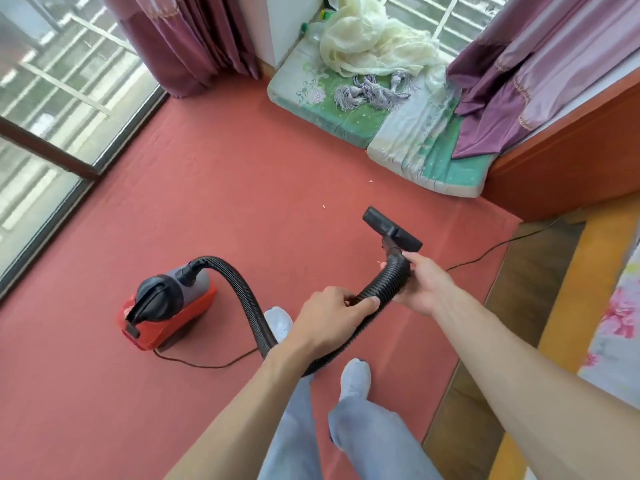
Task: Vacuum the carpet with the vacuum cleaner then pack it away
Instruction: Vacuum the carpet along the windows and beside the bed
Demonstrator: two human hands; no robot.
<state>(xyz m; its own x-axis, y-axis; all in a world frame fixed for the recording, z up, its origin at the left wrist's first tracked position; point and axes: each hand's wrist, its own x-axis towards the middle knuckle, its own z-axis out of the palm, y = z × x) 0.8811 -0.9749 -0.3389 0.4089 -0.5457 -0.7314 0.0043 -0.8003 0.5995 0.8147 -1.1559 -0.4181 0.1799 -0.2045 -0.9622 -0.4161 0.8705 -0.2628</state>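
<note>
A small red and grey vacuum cleaner (166, 308) stands on the red carpet (225, 188) at the lower left. Its black ribbed hose (239, 285) arcs up from the body and runs to my hands. My left hand (332, 317) grips the hose from above. My right hand (420, 284) holds the hose end just behind the black brush nozzle (391, 228), which hangs above the carpet. A few small crumbs (323, 205) lie on the carpet ahead of the nozzle.
Green floor cushions (349, 119) with cream cloth and purple curtains lie at the back. A glass door (52, 133) runs along the left. A wooden cabinet (571, 157) and a bed edge (568, 323) stand at the right. The power cord (491, 249) trails right. My socked feet (353, 375) stand on the carpet.
</note>
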